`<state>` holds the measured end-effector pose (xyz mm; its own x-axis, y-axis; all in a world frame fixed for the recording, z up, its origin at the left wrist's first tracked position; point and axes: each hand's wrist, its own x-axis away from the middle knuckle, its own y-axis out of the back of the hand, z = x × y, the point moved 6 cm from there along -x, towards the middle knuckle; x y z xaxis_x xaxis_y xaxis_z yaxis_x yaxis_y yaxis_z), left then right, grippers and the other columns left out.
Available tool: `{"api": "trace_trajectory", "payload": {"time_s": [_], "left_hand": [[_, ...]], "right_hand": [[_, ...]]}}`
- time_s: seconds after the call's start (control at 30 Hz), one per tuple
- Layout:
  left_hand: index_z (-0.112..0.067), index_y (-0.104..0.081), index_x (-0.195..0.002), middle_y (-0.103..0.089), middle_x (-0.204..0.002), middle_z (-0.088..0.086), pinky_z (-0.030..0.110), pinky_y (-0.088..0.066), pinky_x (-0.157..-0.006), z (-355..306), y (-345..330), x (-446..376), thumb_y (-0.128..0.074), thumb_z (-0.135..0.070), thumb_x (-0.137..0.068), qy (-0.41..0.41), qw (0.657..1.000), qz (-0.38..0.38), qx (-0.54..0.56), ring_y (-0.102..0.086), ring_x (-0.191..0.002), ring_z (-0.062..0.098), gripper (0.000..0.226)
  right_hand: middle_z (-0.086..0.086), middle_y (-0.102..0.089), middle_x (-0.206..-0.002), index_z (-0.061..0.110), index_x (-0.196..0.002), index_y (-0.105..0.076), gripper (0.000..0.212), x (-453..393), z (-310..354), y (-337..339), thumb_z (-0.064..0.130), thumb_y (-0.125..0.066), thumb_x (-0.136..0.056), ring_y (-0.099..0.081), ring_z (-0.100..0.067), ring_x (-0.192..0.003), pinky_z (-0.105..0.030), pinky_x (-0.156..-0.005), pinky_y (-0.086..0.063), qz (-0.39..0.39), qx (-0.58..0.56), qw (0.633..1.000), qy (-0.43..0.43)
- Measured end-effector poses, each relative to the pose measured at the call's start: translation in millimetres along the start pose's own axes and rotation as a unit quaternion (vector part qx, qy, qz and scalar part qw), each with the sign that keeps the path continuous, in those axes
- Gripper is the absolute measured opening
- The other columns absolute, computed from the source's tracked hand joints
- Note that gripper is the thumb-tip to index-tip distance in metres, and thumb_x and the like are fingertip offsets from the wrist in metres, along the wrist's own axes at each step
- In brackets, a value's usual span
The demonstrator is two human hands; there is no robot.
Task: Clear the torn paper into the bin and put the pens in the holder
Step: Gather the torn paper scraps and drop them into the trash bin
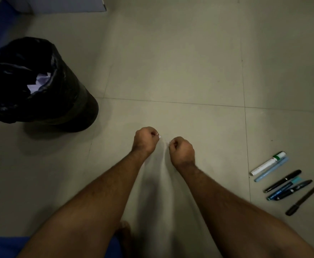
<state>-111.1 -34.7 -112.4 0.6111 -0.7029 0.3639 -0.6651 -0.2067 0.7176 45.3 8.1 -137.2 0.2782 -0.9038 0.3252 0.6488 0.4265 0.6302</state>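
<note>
A single head-worn wide-angle view looks steeply down at a tiled floor from about standing or crouching height, hard to tell which. Both forearms reach in from the bottom edge toward the frame's centre; edges bend and darken.

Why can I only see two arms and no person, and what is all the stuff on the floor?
The camera sits on the person's head and looks down, so you see only their arms. There is just this one picture. The left hand and the right hand are both curled up over the tiled floor, and each seems to pinch a tiny white scrap, probably torn paper; it is too small to be sure. On the left stands a black bin with a bag in it, and white torn paper already lies inside. On the right, several pens lie side by side on the floor. No pen holder is in view.
</note>
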Motion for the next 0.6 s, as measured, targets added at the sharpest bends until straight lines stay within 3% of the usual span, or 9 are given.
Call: {"api": "trace_trajectory", "payload": {"time_s": [0.2, 0.3, 0.47, 0.6], "left_hand": [[-0.015, -0.068, -0.071, -0.072, -0.076, 0.007, 0.037, -0.062, -0.07, -26, 57, -2, -0.073, -0.009, -0.082, 0.026, 0.992, -0.041, 0.118, -0.071, -0.067, 0.026, 0.014], [-0.014, -0.068, -0.073, -0.073, -0.084, 0.013, 0.032, -0.061, -0.067, -47, 117, -2, -0.068, -0.005, -0.085, 0.024, 0.984, -0.097, 0.146, -0.069, -0.065, 0.023, 0.014], [-0.021, -0.066, -0.068, -0.074, -0.076, 0.008, 0.036, -0.06, -0.067, -67, 235, -8, -0.063, -0.015, -0.079, 0.005, 0.971, -0.214, 0.102, -0.071, -0.069, 0.027, 0.013], [-0.016, -0.074, -0.082, -0.075, -0.086, 0.007, 0.032, -0.056, -0.078, -59, 330, 2, -0.071, -0.025, -0.081, 0.043, 0.947, -0.314, 0.044, -0.069, -0.086, 0.027, 0.009]], "right_hand": [[-0.006, -0.071, -0.086, 0.01, -0.086, -0.067, 0.013, -4, 75, 15, 0.018, -0.057, -0.091, -0.065, -0.027, -0.081, -0.034, -0.072, -0.052, -0.028, -0.092, 0.995, 0.034], [-0.007, -0.071, -0.089, 0.01, -0.088, -0.066, 0.015, -6, 147, 25, 0.019, -0.055, -0.092, -0.065, -0.027, -0.083, -0.035, -0.073, -0.052, -0.019, -0.112, 0.99, 0.077], [-0.007, -0.071, -0.089, 0.011, -0.089, -0.067, 0.013, -2, 266, 34, 0.021, -0.059, -0.091, -0.065, -0.028, -0.083, -0.033, -0.071, -0.05, -0.023, -0.153, 0.977, 0.146], [-0.005, -0.073, -0.089, 0.016, -0.086, -0.069, 0.014, 9, 351, 16, 0.028, -0.063, -0.088, -0.067, -0.027, -0.085, -0.031, -0.072, -0.051, -0.003, -0.152, 0.971, 0.184]]}}
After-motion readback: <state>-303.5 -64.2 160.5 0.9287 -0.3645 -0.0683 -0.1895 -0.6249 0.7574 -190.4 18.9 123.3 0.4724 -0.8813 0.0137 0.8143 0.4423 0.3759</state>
